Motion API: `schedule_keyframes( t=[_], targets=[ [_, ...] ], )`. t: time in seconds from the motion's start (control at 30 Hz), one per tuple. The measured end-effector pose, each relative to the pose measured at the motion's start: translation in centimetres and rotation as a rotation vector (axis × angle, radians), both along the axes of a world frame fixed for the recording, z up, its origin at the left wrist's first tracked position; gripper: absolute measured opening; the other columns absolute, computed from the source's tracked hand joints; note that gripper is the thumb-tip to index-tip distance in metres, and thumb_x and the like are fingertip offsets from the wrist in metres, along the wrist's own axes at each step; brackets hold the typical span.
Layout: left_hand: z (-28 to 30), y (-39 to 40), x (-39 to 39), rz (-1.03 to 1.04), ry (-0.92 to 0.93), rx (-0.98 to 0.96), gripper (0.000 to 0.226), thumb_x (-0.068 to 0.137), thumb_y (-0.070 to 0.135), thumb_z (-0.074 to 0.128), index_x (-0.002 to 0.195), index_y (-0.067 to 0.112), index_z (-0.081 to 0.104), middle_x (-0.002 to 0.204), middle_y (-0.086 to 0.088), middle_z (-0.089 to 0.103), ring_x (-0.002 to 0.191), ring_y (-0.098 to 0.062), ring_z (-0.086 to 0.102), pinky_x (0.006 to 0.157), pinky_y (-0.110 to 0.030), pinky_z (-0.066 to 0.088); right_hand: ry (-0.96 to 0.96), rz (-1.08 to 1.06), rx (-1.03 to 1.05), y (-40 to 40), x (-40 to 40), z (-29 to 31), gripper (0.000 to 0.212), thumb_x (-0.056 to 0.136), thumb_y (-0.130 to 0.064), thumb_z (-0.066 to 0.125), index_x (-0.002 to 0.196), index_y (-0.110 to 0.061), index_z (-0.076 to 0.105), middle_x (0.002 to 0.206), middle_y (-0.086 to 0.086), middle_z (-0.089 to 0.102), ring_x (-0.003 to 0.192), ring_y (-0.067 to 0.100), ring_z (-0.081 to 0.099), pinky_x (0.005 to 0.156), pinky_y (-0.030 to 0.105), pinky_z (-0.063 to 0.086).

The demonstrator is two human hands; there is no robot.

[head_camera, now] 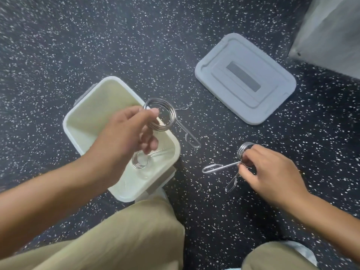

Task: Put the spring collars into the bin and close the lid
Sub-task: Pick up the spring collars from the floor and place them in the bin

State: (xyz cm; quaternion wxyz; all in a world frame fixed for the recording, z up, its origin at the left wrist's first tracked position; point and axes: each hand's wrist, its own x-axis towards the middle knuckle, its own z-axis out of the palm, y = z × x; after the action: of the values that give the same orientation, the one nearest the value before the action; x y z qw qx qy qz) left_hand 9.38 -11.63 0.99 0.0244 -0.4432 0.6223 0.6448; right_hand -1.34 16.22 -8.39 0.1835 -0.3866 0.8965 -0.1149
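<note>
1. Spring collars are the job: three show. One collar (140,160) already lies on the bottom of the bin (85,121), near the corner closest to the person.
2. A second collar (162,115) is pinched by its coil in the left hand (124,133), thumb and fingers closed on it. It hangs over the bin's right rim, its long handles pointing out past the edge toward the floor (58,45). I judge it is about to be dropped in.
3. A third collar (236,162) is on or just above the speckled floor, well to the right of the bin. The right hand (268,172) has its fingers closed round the coil, with both wire handles sticking out to the left. Whether it has left the floor I cannot tell.
4. No other loose collars show on the floor, though the view is cut off at the edges and by the person's knees.
5. The grey lid (245,78) lies flat on the floor, apart from the bin and up to the right, untouched by either hand.
6. By my reckoning: one collar in, two in hand and not yet in, and the lid step not started. Roughly a third of the way, with the closing left for last.
</note>
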Motion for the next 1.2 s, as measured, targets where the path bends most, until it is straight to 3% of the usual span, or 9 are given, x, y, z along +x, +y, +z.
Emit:
schedule_keyframes(
  t=[0.13, 0.23, 0.33, 0.47, 0.7, 0.87, 0.97, 1.03, 1.2],
  targets=[
    [0.3, -2.1, 2.4, 0.172, -0.054, 0.106, 0.024, 0.101, 0.012, 0.049, 0.079, 0.008, 0.056, 0.043, 0.001, 0.047, 0.036, -0.014, 0.049, 0.037, -0.02, 0.038, 0.011, 0.053, 0.006, -0.8, -0.4, 0.5, 0.019, 0.078, -0.023, 0.078, 0.077, -0.017, 0.06, 0.069, -0.006, 0.056, 0.056, 0.02, 0.052, 0.053, 0.027, 0.03],
    [0.4, -3.6, 4.3, 0.223, -0.096, 0.128, 0.023, 0.102, 0.008, 0.047, 0.082, 0.003, 0.057, 0.043, 0.001, 0.048, 0.036, -0.014, 0.05, 0.041, -0.021, 0.04, 0.007, 0.078, 0.012, -1.4, -0.8, 1.0, 0.017, 0.078, -0.025, 0.077, 0.078, -0.019, 0.061, 0.07, -0.009, 0.056, 0.054, 0.016, 0.05, 0.051, 0.026, 0.028],
    [0.0, -4.6, 6.1, 0.266, -0.166, 0.144, 0.019, 0.1, 0.008, 0.052, 0.083, 0.003, 0.06, 0.045, -0.002, 0.049, 0.038, -0.015, 0.052, 0.056, -0.031, 0.042, 0.008, 0.096, 0.013, -2.3, -1.3, 1.5, 0.016, 0.079, -0.027, 0.076, 0.079, -0.019, 0.062, 0.072, -0.01, 0.057, 0.055, 0.016, 0.051, 0.052, 0.026, 0.03],
    [-1.2, -4.6, 8.1, 0.3, -0.261, 0.204, 0.013, 0.1, 0.006, 0.051, 0.092, 0.003, 0.061, 0.044, -0.003, 0.048, 0.037, -0.016, 0.05, 0.046, -0.026, 0.042, 0.024, 0.096, 0.009, -3.5, -1.8, 1.9, 0.014, 0.081, -0.029, 0.073, 0.081, -0.018, 0.064, 0.073, -0.007, 0.06, 0.057, 0.022, 0.057, 0.053, 0.027, 0.033],
    [-5.2, -3.9, 9.9, 0.223, -0.394, 0.277, 0.019, 0.105, 0.005, 0.04, 0.097, 0.004, 0.057, 0.047, -0.005, 0.051, 0.04, -0.019, 0.053, 0.039, -0.024, 0.043, 0.027, 0.099, -0.001, -4.7, -2.3, 2.2, 0.015, 0.085, -0.034, 0.069, 0.082, -0.02, 0.064, 0.075, -0.006, 0.061, 0.058, 0.021, 0.055, 0.052, 0.03, 0.04],
    [-8.5, -3.8, 7.9, -0.008, -0.454, 0.183, 0.022, 0.106, 0.007, 0.039, 0.088, 0.009, 0.051, 0.048, -0.002, 0.055, 0.044, -0.02, 0.056, 0.05, -0.028, 0.043, 0.016, 0.097, -0.025, -5.0, -2.0, 1.9, 0.014, 0.083, -0.031, 0.069, 0.081, -0.019, 0.063, 0.075, -0.004, 0.06, 0.058, 0.025, 0.055, 0.052, 0.029, 0.034],
    [-10.5, -3.8, 7.2, -0.074, -0.505, 0.127, 0.017, 0.107, 0.007, 0.036, 0.094, 0.006, 0.048, 0.058, -0.009, 0.055, 0.044, -0.022, 0.057, 0.044, -0.026, 0.045, 0.007, 0.099, -0.008, -5.1, -1.7, 1.7, 0.013, 0.083, -0.029, 0.071, 0.081, -0.019, 0.063, 0.075, -0.005, 0.059, 0.06, 0.024, 0.056, 0.052, 0.028, 0.034],
    [-11.3, -3.7, 7.0, -0.109, -0.55, 0.098, 0.01, 0.106, 0.005, 0.034, 0.116, 0.003, 0.038, 0.063, -0.013, 0.056, 0.048, -0.025, 0.056, 0.037, -0.024, 0.045, -0.008, 0.095, -0.005, -5.1, -1.5, 1.7, 0.014, 0.083, -0.03, 0.071, 0.081, -0.019, 0.063, 0.075, -0.006, 0.059, 0.059, 0.024, 0.056, 0.051, 0.029, 0.037],
    [-11.8, -3.1, 6.6, -0.281, -0.65, 0.062, 0.068, 0.105, 0.009, 0.032, 0.155, 0.015, -0.014, 0.073, -0.019, 0.062, 0.047, -0.028, 0.061, 0.038, -0.028, 0.05, -0.02, 0.104, 0.008, -5.3, -1.2, 1.7, 0.014, 0.085, -0.032, 0.068, 0.081, -0.02, 0.062, 0.077, -0.005, 0.06, 0.058, 0.024, 0.055, 0.051, 0.032, 0.043]
  ],
)
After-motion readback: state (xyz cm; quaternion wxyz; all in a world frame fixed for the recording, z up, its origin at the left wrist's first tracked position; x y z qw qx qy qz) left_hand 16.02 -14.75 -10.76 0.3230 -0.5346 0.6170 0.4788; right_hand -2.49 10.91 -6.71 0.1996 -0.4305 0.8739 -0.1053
